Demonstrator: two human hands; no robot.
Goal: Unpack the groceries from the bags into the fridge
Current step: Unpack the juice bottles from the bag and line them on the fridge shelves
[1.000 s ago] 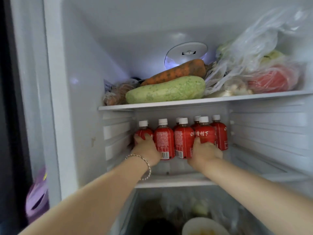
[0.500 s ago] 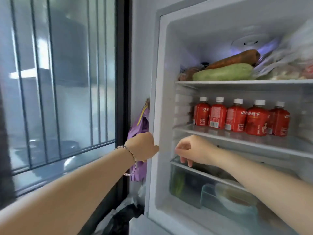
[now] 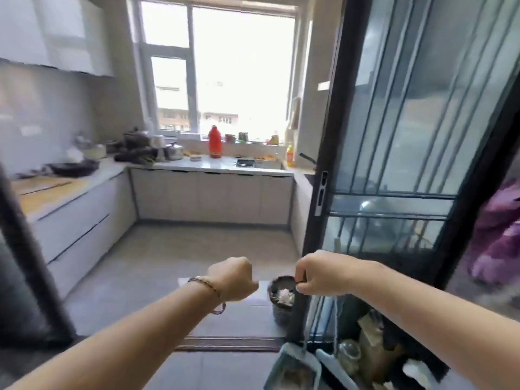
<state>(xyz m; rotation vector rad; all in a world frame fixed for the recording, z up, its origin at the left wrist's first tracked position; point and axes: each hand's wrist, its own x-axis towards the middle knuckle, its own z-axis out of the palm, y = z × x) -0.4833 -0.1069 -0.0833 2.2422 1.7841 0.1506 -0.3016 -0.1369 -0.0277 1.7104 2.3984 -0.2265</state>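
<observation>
two hands are stretched out in front, none carries a thing i can see. the left hand, with one bracelet at the wrist, is closed in a fist. the right hand has its fingers bent toward the thumb; if they pinch something small i cannot tell.

the room is a kitchen with a grey tiled floor, one large window and one black-framed glass door at the right. on the pale counter stand one red bottle, one yellow bottle and one dark pan (other pots there are too blurred to count).

one small dark bin stands on the floor below the right hand, with something white inside. one purple cloth or bag shows at the right edge. where the fridge and the grocery bags are, i cannot tell.
</observation>
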